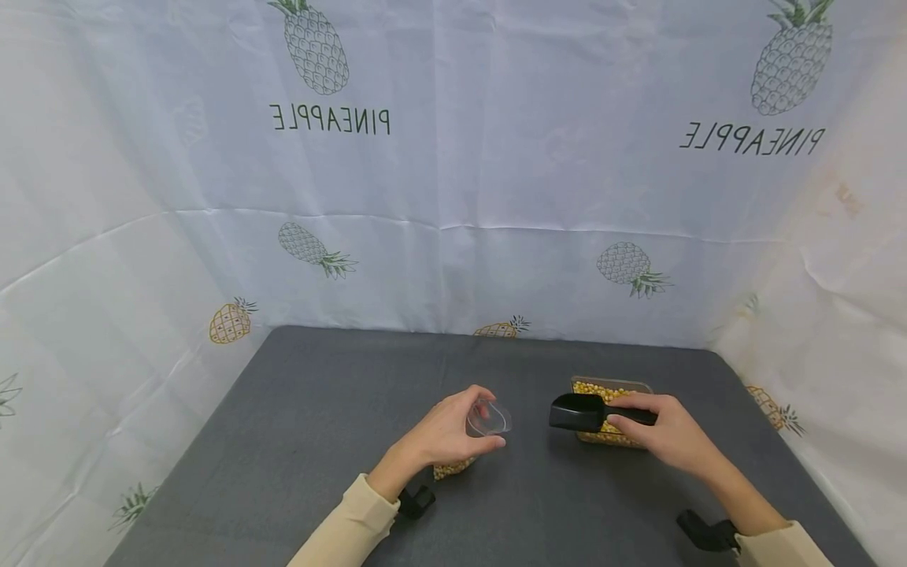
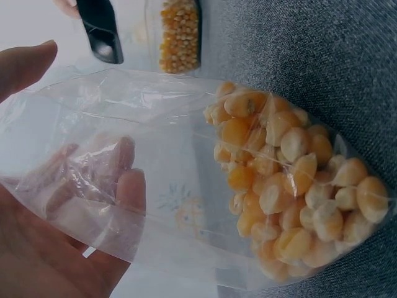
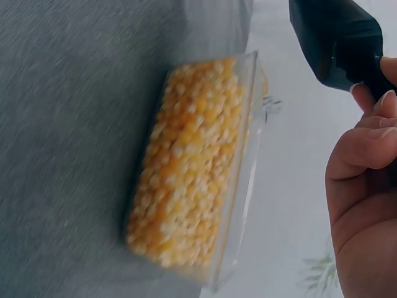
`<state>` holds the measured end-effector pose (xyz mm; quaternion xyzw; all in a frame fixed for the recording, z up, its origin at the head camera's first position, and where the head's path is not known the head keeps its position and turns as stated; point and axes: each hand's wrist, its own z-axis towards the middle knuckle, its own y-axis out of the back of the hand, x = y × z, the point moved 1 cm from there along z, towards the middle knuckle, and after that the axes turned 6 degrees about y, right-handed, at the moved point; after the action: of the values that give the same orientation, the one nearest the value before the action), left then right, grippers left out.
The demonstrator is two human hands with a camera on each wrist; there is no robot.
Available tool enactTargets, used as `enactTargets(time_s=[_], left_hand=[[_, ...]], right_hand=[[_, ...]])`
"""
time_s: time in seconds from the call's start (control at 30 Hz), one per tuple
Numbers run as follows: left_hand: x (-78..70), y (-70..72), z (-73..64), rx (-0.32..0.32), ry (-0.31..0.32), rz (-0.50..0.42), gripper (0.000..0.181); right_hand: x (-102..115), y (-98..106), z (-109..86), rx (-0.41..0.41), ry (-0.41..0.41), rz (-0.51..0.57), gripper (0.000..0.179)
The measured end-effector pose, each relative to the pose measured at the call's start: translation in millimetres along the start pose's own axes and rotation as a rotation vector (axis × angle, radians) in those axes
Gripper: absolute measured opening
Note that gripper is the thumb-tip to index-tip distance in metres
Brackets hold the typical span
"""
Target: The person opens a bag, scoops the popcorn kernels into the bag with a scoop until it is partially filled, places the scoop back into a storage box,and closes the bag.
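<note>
The black scoop (image 1: 577, 413) is above the left part of a clear box (image 1: 611, 380) on the right side; the right hand (image 1: 666, 433) has its fingers curled round the handle, thumb pressing against it; the scoop's blade points left, its long axis running left to right; left of it, a clear bag (image 2: 186, 161) stands mouth up, long axis upright, yellow kernels (image 2: 298, 186) at its bottom; the left hand (image 1: 453, 429) curves round the mouth, thumb and fingers spread well apart, hiding much of the bag from above; scoop and right hand cover part of the box's corn (image 3: 192, 155); beneath lies a grey tabletop (image 1: 354, 378), with a pineapple-print cloth (image 1: 439, 173) at the far side.
</note>
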<state>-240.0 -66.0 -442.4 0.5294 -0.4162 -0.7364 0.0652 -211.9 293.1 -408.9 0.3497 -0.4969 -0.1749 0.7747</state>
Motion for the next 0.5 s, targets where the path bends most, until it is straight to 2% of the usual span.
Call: enactTargets(time_s=[0.5], left_hand=[[1.2, -0.6, 1.1, -0.002, 0.001, 0.006, 0.062]], right_hand=[[-31, 28, -22.9, -0.014, -0.128, -0.095, 0.034]])
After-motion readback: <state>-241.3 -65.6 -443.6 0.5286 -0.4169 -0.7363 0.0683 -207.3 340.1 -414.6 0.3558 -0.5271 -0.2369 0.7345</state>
